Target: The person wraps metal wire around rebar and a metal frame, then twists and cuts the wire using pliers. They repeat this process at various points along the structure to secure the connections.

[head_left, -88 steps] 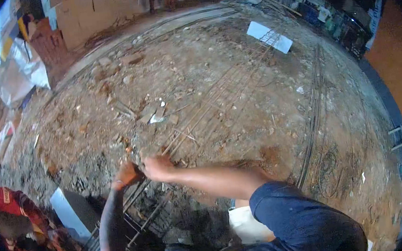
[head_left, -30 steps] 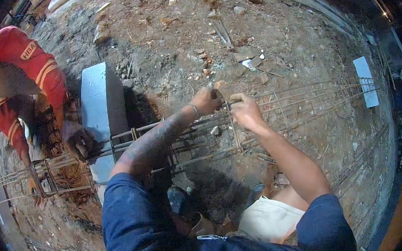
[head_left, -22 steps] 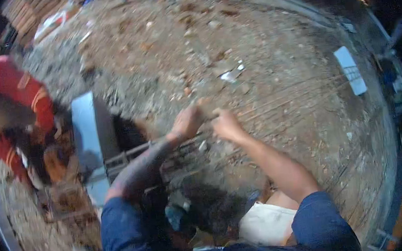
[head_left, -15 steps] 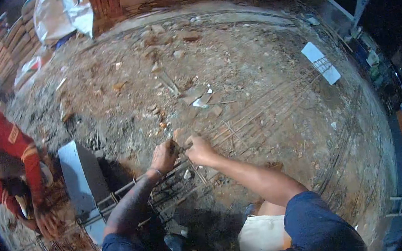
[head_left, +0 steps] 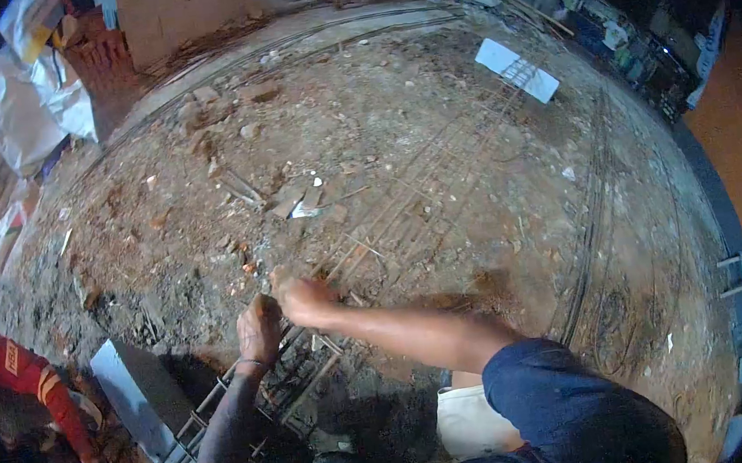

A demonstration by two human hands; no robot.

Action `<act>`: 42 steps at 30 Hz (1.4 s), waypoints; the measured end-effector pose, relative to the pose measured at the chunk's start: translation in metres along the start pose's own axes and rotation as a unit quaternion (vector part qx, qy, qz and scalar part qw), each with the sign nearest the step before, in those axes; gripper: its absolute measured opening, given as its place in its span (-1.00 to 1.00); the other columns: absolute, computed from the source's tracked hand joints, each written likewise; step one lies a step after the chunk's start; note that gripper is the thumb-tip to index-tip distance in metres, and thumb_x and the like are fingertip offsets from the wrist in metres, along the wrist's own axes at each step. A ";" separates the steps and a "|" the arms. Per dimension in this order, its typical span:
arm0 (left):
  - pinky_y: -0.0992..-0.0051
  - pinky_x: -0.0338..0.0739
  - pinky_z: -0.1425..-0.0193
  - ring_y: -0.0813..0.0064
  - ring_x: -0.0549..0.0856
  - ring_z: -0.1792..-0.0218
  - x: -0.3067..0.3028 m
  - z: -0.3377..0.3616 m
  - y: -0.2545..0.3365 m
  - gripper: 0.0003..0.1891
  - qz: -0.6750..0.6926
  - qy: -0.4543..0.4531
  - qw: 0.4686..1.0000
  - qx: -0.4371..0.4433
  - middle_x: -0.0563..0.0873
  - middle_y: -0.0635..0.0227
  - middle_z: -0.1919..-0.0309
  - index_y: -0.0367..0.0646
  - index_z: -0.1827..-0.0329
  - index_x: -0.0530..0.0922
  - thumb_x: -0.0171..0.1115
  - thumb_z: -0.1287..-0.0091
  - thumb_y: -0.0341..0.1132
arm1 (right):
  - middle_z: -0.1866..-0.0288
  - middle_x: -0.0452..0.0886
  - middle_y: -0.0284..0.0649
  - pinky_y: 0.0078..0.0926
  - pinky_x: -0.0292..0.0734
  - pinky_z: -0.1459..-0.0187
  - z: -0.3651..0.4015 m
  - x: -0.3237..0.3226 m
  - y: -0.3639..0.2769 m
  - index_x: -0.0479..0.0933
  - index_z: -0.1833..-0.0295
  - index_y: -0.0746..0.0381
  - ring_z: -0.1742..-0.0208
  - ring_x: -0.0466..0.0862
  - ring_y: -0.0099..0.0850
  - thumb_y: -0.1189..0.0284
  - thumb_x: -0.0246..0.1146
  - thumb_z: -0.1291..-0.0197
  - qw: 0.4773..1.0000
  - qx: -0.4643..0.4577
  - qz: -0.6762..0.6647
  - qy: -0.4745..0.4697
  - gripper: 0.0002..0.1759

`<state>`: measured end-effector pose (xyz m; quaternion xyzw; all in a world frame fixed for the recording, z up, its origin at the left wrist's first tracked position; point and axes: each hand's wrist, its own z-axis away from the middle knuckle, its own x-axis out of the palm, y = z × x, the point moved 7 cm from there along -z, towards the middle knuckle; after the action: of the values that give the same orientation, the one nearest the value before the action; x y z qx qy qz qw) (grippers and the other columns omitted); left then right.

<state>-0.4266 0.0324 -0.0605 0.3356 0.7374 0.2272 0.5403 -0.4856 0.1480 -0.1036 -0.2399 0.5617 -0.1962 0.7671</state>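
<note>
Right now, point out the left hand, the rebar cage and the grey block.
left hand (head_left: 259,326), head view, back of the hand.
rebar cage (head_left: 392,216), head view, its long bars.
grey block (head_left: 126,393), head view, top face.

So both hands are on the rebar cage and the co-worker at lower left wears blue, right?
No. In the head view the co-worker at lower left wears red, not blue. The left hand and right hand are both on the rebar cage.
</note>
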 end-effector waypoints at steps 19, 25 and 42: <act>0.20 0.47 0.34 -0.02 0.63 0.39 -0.019 0.009 0.036 -0.96 -0.043 0.068 0.995 0.064 0.62 0.05 0.49 -0.19 0.37 0.48 0.14 -0.15 -0.50 | 0.14 0.62 0.08 0.02 0.48 0.11 -0.002 -0.011 -0.030 0.42 -0.02 0.22 0.13 0.65 0.03 0.26 -0.03 -0.24 0.985 -0.082 0.115 -0.099 -0.66; 0.20 0.47 0.33 0.01 0.64 0.41 -0.006 0.001 0.005 -0.87 -0.021 -0.003 0.999 -0.033 0.64 0.04 0.51 -0.21 0.40 0.56 0.17 -0.20 -0.33 | 0.20 0.64 0.10 0.02 0.49 0.10 0.015 -0.026 -0.026 0.55 0.17 0.30 0.14 0.65 0.04 0.30 -0.06 -0.22 0.992 0.007 0.017 -0.125 -0.65; 0.45 0.58 0.49 0.40 0.68 0.55 0.044 -0.007 -0.078 -0.77 0.276 -0.171 0.900 -0.291 0.69 0.21 0.53 -0.37 0.45 0.63 0.12 -0.17 -0.35 | 0.39 0.66 0.05 -0.07 0.53 0.31 -0.007 0.019 0.001 0.61 0.48 0.37 0.30 0.69 -0.08 0.44 0.04 -0.05 0.998 -0.025 0.016 0.049 -0.72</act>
<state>-0.4614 0.0130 -0.1413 0.3873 0.4128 0.5110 0.6469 -0.4865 0.1367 -0.1202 -0.2402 0.6075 -0.1814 0.7351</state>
